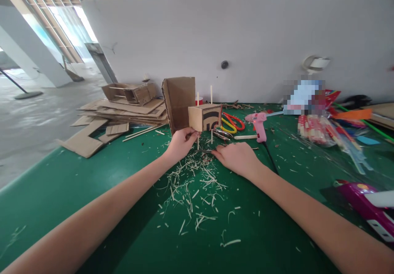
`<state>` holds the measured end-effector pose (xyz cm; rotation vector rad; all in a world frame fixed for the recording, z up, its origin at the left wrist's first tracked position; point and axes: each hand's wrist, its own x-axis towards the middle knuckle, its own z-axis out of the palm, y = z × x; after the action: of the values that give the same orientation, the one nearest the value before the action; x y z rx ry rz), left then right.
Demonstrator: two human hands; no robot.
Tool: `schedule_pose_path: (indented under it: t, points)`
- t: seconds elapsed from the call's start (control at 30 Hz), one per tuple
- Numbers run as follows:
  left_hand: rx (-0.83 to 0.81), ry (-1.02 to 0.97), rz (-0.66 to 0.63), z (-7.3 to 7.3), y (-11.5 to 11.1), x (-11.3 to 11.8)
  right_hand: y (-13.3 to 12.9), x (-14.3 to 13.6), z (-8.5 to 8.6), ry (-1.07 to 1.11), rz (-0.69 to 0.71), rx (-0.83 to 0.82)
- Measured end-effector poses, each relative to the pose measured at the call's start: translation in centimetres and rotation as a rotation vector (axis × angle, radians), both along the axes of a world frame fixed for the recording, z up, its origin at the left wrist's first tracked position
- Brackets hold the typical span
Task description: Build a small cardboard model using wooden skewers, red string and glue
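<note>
A small cardboard box (205,117) with black print stands just beyond my hands, with two thin wooden sticks (211,95) running upright through it. My left hand (182,143) is closed, its thumb and fingers pinching the lower edge of this box beside a stick's lower end. A thin, dark, blade-like tool (205,151) points left from the closed fingers of my right hand (236,158), close to the sticks' lower ends; its exact kind is unclear. Pale wood shavings (197,175) lie scattered beneath both hands. Behind the box, a taller bent cardboard piece (180,101) stands upright.
Stacked cardboard sheets (129,111) lie back left, topped by a cardboard frame (129,93). To the right are red and yellow-handled scissors (229,123), a pink glue gun (258,124) with a cord, bagged sticks (315,130) and a purple device (363,200). A white wall (261,40) backs the green table (123,224).
</note>
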<state>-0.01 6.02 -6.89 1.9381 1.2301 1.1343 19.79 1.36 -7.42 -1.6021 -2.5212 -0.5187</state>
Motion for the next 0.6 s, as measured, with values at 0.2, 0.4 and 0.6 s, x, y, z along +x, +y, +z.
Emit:
schedule_pose_path:
  t: [0.2, 0.4, 0.6]
  points:
    - [0.002, 0.001, 0.003, 0.12, -0.10, -0.11, 0.06, 0.39, 0.16, -0.016, 0.008, 0.015]
    - [-0.016, -0.027, -0.026, -0.20, 0.08, -0.22, 0.51, 0.64, -0.25, 0.025, -0.087, 0.146]
    - [-0.046, -0.074, -0.081, -0.83, 0.40, -0.27, 0.68, 0.65, -0.50, -0.001, -0.046, 0.073]
